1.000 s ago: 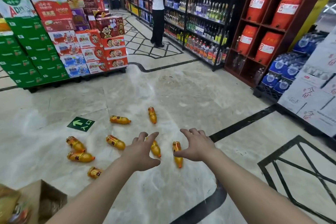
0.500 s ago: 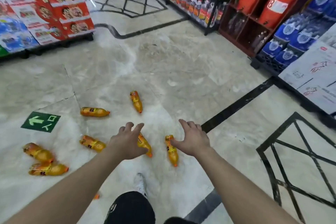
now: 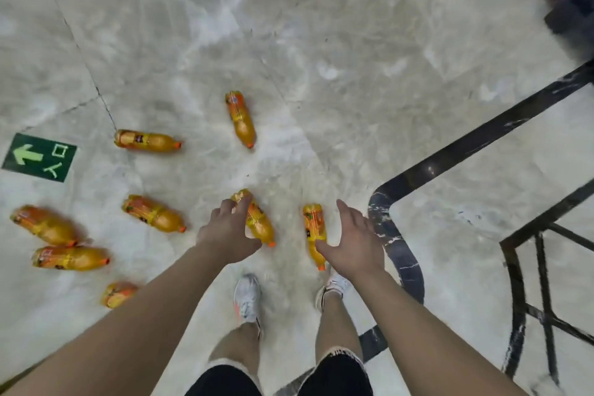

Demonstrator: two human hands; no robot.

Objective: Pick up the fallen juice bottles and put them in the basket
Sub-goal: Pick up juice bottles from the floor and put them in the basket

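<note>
The view has tipped down since a moment ago: shelves are gone, two white sneakers (image 3: 247,297) now show. The left hand (image 3: 226,231), fingers spread and loosely curved, overlaps one orange juice bottle (image 3: 258,222); whether it touches, I cannot tell. That bottle's long axis slants, cap toward the thumb. The right hand (image 3: 352,243), fingers wide, hovers beside a second bottle (image 3: 314,230), cap toward the feet. No basket shows; six more bottles lie around.
</note>
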